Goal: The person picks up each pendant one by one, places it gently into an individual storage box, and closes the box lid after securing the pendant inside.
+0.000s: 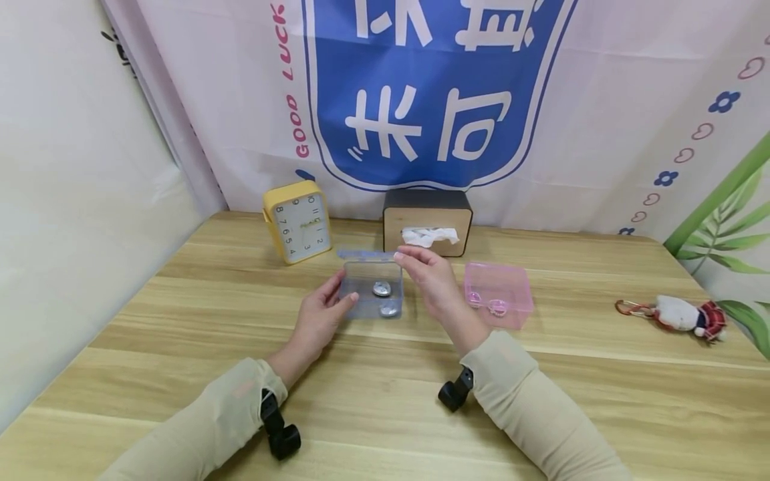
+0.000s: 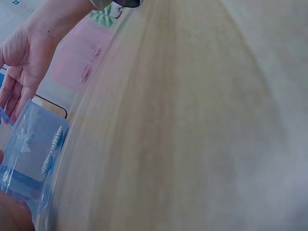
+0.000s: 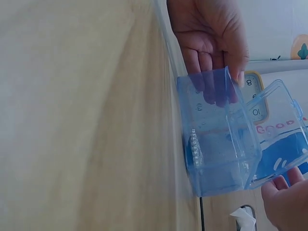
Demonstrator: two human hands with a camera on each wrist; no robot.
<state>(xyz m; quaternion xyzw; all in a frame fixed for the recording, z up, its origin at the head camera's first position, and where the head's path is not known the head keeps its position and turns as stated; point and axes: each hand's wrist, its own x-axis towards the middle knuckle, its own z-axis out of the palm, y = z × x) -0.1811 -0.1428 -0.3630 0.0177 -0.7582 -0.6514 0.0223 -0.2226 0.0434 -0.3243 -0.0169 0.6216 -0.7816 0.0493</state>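
A clear blue plastic box (image 1: 357, 308) stands on the wooden table with its hinged lid (image 1: 367, 255) raised at the back. My left hand (image 1: 317, 315) grips the box's left wall, thumb on the near side and fingers behind. At the lid's right end, my right hand (image 1: 434, 279) pinches its edge between thumb and fingers. Inside lies a silvery round piece (image 1: 381, 288), which looks like a row of shiny beads (image 3: 195, 147) in the right wrist view. A similar shape shows lower at the front wall; whether it is a reflection, I cannot tell.
Right of the blue box stands a pink clear box (image 1: 511, 284) with pink-white beaded rings inside. Behind are a yellow clock (image 1: 303, 227) and a tissue box (image 1: 394, 234). A small plush keychain (image 1: 676, 314) lies at the far right, and a printed cloth (image 1: 240, 100) hangs behind.
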